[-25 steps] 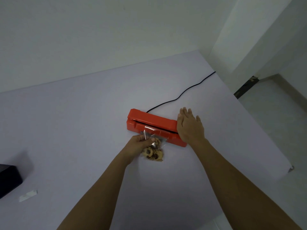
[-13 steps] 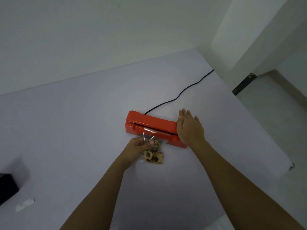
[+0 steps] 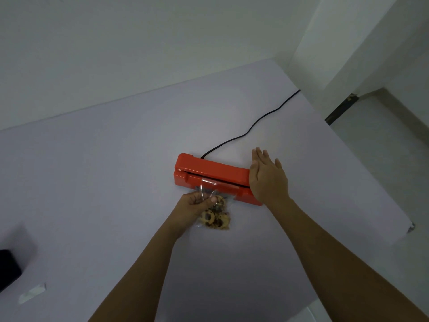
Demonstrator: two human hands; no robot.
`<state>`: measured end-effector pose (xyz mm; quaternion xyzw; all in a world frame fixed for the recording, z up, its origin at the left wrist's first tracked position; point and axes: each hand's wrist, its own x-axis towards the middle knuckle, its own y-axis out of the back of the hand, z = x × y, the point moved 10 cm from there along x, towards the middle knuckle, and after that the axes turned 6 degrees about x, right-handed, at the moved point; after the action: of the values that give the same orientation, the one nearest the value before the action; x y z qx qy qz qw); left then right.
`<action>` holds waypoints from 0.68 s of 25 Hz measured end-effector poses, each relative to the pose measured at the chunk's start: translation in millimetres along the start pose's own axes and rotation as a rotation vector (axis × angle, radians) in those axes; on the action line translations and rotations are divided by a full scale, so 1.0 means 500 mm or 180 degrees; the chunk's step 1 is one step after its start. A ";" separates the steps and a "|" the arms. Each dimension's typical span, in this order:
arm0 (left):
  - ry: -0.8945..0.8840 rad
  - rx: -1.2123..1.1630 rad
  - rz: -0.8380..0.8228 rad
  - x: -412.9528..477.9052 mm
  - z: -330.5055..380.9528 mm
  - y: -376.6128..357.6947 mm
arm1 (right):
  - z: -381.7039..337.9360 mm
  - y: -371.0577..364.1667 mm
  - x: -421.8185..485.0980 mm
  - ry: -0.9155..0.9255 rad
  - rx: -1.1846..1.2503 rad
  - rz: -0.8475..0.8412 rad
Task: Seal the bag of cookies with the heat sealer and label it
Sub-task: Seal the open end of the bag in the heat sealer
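A person's left hand [image 3: 194, 203] pinches the clear bag of cookies [image 3: 216, 218] by its neck, thumb over curled fingers. This keeps the film taut while the bag's open top lies in the slot of the orange heat sealer [image 3: 209, 173]. The cookies lie bunched in the bottom of the bag on the pale table [image 3: 111, 182], just in front of the sealer and clear of the slot, probably so that only plastic meets the heating strip.

The right hand [image 3: 267, 181] lies flat over the right end of the sealer's lid, fingers straight and gripping nothing. It is placed to press the lid down, though how hard it bears cannot be told. The sealer lies toward the table's right edge, and its black power cord [image 3: 253, 126] trails off to the far right corner.

A small white strip [image 3: 32, 293], possibly the label, lies well apart toward the table's near left corner, beside a dark object [image 3: 8, 268] at the left edge. Sealing appears to be the step in hand, with labelling not yet done.
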<state>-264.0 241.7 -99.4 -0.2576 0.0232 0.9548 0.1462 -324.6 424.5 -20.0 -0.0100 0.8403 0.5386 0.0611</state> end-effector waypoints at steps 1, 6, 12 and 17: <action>0.0008 0.0014 -0.0011 0.000 -0.001 0.000 | -0.001 0.002 -0.001 0.0011 0.0005 0.0025; 0.0038 -0.0001 -0.0005 0.000 -0.005 0.000 | -0.001 0.002 0.000 0.0034 0.0000 0.0044; 0.0020 -0.0011 -0.0019 0.003 -0.005 0.000 | -0.001 0.001 0.000 0.0025 0.0014 0.0030; -0.0004 -0.0019 0.0011 0.002 -0.005 0.003 | -0.004 0.002 -0.001 0.0055 0.0014 0.0060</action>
<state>-264.0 240.3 -102.4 -0.2574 0.0207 0.9553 0.1438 -324.2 422.9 -18.1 -0.0066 0.8420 0.5372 0.0488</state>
